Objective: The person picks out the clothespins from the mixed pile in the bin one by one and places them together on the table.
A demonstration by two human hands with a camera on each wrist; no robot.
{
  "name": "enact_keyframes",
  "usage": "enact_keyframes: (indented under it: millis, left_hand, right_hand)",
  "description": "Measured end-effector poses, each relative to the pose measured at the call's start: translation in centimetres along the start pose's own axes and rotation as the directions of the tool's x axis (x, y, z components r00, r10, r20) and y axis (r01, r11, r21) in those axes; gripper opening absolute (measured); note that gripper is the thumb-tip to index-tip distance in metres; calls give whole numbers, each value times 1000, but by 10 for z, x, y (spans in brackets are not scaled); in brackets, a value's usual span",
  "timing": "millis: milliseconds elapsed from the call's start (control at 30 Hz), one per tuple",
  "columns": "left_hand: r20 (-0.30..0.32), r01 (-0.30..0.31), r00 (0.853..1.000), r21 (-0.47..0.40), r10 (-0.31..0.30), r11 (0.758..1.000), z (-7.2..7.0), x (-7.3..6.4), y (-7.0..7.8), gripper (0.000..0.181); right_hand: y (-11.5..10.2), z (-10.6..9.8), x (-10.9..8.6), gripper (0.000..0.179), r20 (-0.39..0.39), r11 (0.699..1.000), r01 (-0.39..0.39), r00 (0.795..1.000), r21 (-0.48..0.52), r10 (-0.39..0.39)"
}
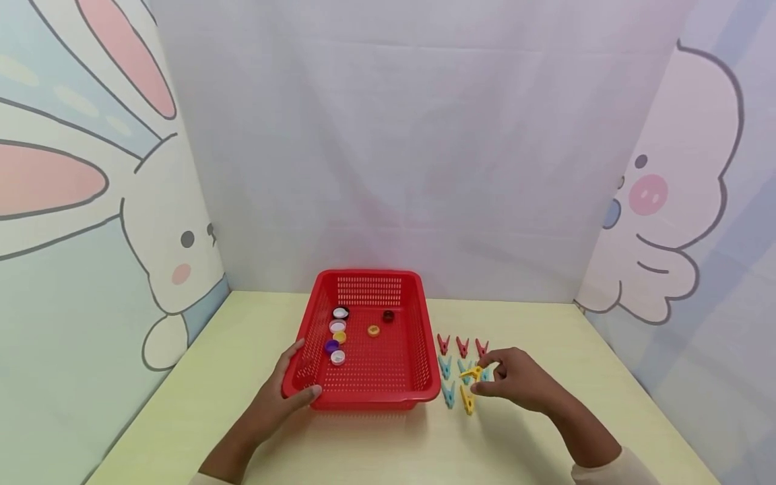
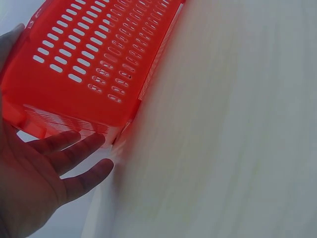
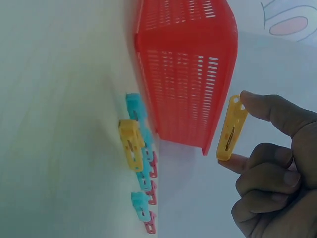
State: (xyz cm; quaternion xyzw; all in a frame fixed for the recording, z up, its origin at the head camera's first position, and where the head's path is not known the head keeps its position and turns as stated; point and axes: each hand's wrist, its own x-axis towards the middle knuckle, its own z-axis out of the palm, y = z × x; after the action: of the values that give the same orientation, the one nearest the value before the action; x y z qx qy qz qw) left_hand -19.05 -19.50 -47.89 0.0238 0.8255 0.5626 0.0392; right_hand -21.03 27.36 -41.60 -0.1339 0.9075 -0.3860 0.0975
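My left hand [image 1: 275, 401] holds the near left corner of a red plastic basket [image 1: 370, 396], thumb over the front rim. In the left wrist view, the other fingers [image 2: 89, 178] spread below the rim. My right hand [image 1: 518, 380] pinches a yellow clothespin [image 3: 231, 130] by its two ends between thumb and index finger, raised above the table. Beneath it, another yellow clothespin [image 1: 467, 400] lies on the table in front of several light blue clothespins [image 1: 448, 394]. Three red clothespins [image 1: 463, 346] form the row behind them.
Several bottle caps lie inside the basket: a purple cap [image 1: 331, 346], a yellow cap [image 1: 373, 331], a dark brown cap [image 1: 388, 316] and white ones at the left. A pale curtain [image 1: 394, 148] hangs behind the table [image 1: 242, 337], with cartoon-printed panels at both sides.
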Motion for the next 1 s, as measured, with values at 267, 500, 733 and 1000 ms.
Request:
enact_keyframes:
  millis: [267,500,733,1000]
  left_hand:
    - [-5,12,1000,6,-12,1000,1,-1,-2,113]
    - [-1,3,1000,9,-3,1000,0,0,-2,111]
    - [2,7,1000,-5,-7,1000,1,0,-3,112]
    - [3,6,1000,8,-6,1000,0,0,-1,112]
  right_hand:
    - [5,14,-6,47,-125,982,-167,980,-87,156]
    - [10,19,-4,52,-205,951,-256,954,-174,219]
    - [27,17,-3,47,-184,963,-213,966,-167,181]
    - [44,12,-1,42,-106,970,-167,983,-176,150]
